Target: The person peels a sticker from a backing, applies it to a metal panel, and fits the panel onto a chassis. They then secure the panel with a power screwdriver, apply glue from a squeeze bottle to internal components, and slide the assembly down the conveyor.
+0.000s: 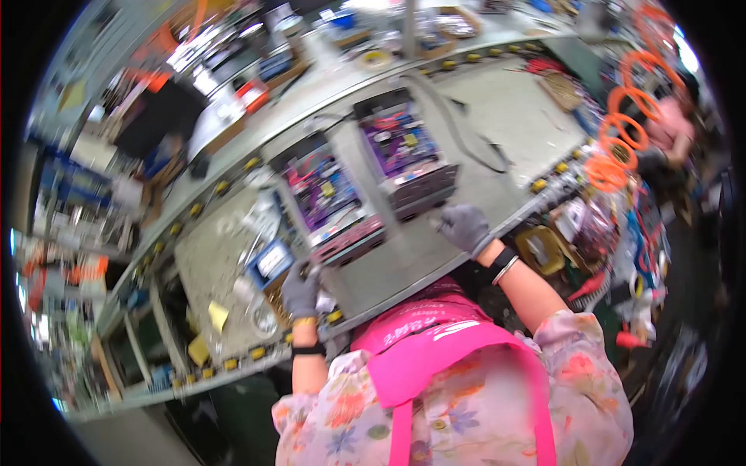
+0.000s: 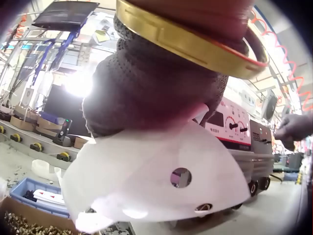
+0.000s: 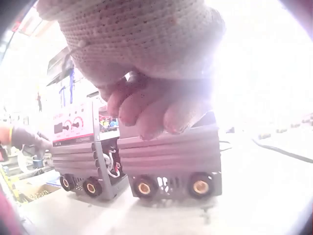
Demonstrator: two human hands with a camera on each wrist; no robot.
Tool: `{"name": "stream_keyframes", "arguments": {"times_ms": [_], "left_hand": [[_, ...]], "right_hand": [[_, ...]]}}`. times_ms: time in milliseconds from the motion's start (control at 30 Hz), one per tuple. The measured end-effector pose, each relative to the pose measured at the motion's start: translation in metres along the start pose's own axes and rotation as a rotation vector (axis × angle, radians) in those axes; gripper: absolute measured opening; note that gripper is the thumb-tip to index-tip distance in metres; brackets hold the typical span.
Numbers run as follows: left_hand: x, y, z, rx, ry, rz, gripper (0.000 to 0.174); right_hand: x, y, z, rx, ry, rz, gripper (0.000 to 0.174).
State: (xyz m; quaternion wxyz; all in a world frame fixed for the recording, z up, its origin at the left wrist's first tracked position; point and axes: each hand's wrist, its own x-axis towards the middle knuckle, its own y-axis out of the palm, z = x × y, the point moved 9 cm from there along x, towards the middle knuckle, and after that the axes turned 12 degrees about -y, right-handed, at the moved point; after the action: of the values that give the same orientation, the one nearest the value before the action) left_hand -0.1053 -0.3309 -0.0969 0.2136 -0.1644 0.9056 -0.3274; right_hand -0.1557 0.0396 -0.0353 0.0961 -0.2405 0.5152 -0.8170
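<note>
grey and long, the counter [image 1: 497, 105] carries the left machine [image 1: 330, 194] and the right machine [image 1: 400, 144] side by side between its back and front edges, both open-topped, their front panels toward the front edge. left of the left machine sits a blue bin [image 2: 39, 206]; near the front edge beside it, the left hand [image 1: 299, 293] grips a white sheet [image 2: 137, 171] with holes, while just before the right machine the right hand [image 1: 465, 227] has curled fingers, and i cannot tell whether they hold anything.
</note>
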Motion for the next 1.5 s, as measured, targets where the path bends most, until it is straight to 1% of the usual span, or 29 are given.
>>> {"name": "stream_keyframes", "arguments": {"times_ms": [33, 67, 100, 133, 167, 233, 300, 333, 367, 433, 500, 533, 567, 633, 733, 767, 833, 867, 967, 1033, 1067, 1100, 1133, 1233, 1333, 1400, 1433, 1467, 1500], "left_hand": [[-0.001, 0.004, 0.013, -0.166, -0.074, 0.066, 0.033], [0.002, 0.005, 0.029, -0.154, 0.026, 0.013, 0.026], [-0.005, 0.009, 0.03, -0.158, 0.046, 0.064, 0.024], [-0.027, 0.012, 0.012, -0.258, -0.042, 0.163, 0.019], [-0.029, 0.023, 0.024, -0.334, -0.05, 0.196, 0.016], [-0.051, 0.045, 0.019, -0.309, -0.159, 0.307, 0.019], [-0.069, 0.065, -0.005, -0.22, -0.077, 0.37, 0.022], [-0.076, 0.08, -0.013, -0.216, -0.087, 0.433, 0.02], [-0.081, 0.095, -0.021, -0.181, -0.004, 0.45, 0.022], [-0.105, 0.12, -0.051, -0.017, -0.01, 0.567, 0.029], [-0.129, 0.129, -0.084, 0.084, 0.075, 0.609, 0.034], [-0.13, 0.148, -0.074, 0.056, 0.091, 0.663, 0.035], [-0.141, 0.143, -0.098, 0.152, 0.23, 0.616, 0.035], [-0.151, 0.144, -0.103, 0.148, 0.203, 0.62, 0.032], [-0.161, 0.148, -0.099, 0.086, 0.194, 0.622, 0.026], [-0.164, 0.151, -0.093, 0.064, 0.148, 0.647, 0.025], [-0.169, 0.155, -0.081, 0.017, 0.057, 0.691, 0.024], [-0.172, 0.156, -0.079, -0.001, 0.062, 0.691, 0.024], [-0.174, 0.156, -0.073, -0.055, 0.08, 0.679, 0.023], [-0.174, 0.156, -0.071, -0.099, 0.091, 0.679, 0.023], [-0.173, 0.156, -0.067, -0.095, 0.064, 0.688, 0.023], [-0.173, 0.15, -0.069, -0.102, 0.056, 0.654, 0.023], [-0.173, 0.142, -0.074, -0.11, 0.054, 0.612, 0.023], [-0.164, 0.144, -0.074, -0.281, 0.085, 0.587, 0.024], [-0.174, 0.143, -0.115, -0.566, 0.061, 0.79, 0.027], [-0.171, 0.155, -0.131, -0.553, 0.18, 0.797, 0.035], [-0.18, 0.127, -0.156, -0.446, 0.134, 0.843, 0.039], [-0.18, 0.116, -0.166, -0.502, 0.126, 0.81, 0.038], [-0.173, 0.107, -0.165, -0.581, 0.093, 0.756, 0.038]], "right_hand": [[-0.025, -0.011, -0.018, 0.0, 0.061, -0.021, 0.035], [-0.051, -0.019, -0.035, 0.005, 0.12, -0.041, 0.035], [-0.075, -0.027, -0.047, 0.019, 0.17, -0.059, 0.035], [-0.105, -0.044, -0.067, 0.028, 0.291, -0.138, 0.033], [-0.14, -0.06, -0.093, 0.043, 0.429, -0.253, 0.029], [-0.2, -0.097, -0.133, -0.065, 0.582, -0.452, 0.02], [-0.244, -0.125, -0.166, -0.218, 0.599, -0.532, 0.017], [-0.256, -0.128, -0.184, -0.328, 0.589, -0.437, 0.023], [-0.262, -0.128, -0.202, -0.426, 0.558, -0.338, 0.031], [-0.252, -0.129, -0.226, -0.424, 0.534, -0.194, 0.041], [-0.272, -0.104, -0.276, -0.478, 0.434, -0.167, 0.042], [-0.274, -0.096, -0.294, -0.416, 0.493, -0.085, 0.042], [-0.276, -0.094, -0.307, -0.363, 0.557, -0.003, 0.041], [-0.274, -0.1, -0.309, -0.341, 0.436, 0.021, 0.035], [-0.272, -0.123, -0.306, -0.036, 0.615, -0.067, 0.024], [-0.279, -0.119, -0.318, 0.139, 0.719, -0.074, 0.028], [-0.3, -0.099, -0.362, 0.246, 0.672, -0.09, 0.033], [-0.297, -0.101, -0.36, 0.279, 0.716, -0.076, 0.037], [-0.286, -0.111, -0.358, 0.046, 0.607, 0.055, 0.031], [-0.285, -0.124, -0.345, -0.283, 0.405, -0.065, 0.031], [-0.276, -0.136, -0.317, -0.348, 0.342, -0.119, 0.03], [-0.257, -0.156, -0.261, -0.411, 0.277, -0.178, 0.029], [-0.243, -0.171, -0.221, -0.423, 0.3, -0.171, 0.024], [-0.24, -0.157, -0.167, -0.345, 0.095, -0.166, 0.016], [-0.161, -0.142, -0.064, 0.2, -0.068, -0.214, 0.018], [-0.109, -0.127, 0.009, 0.306, -0.204, -0.23, 0.021], [-0.094, -0.107, 0.028, 0.286, -0.265, -0.252, 0.021], [-0.078, -0.1, 0.068, 0.264, -0.444, -0.133, 0.02], [-0.057, -0.095, 0.101, 0.326, -0.523, -0.133, 0.022]]}}
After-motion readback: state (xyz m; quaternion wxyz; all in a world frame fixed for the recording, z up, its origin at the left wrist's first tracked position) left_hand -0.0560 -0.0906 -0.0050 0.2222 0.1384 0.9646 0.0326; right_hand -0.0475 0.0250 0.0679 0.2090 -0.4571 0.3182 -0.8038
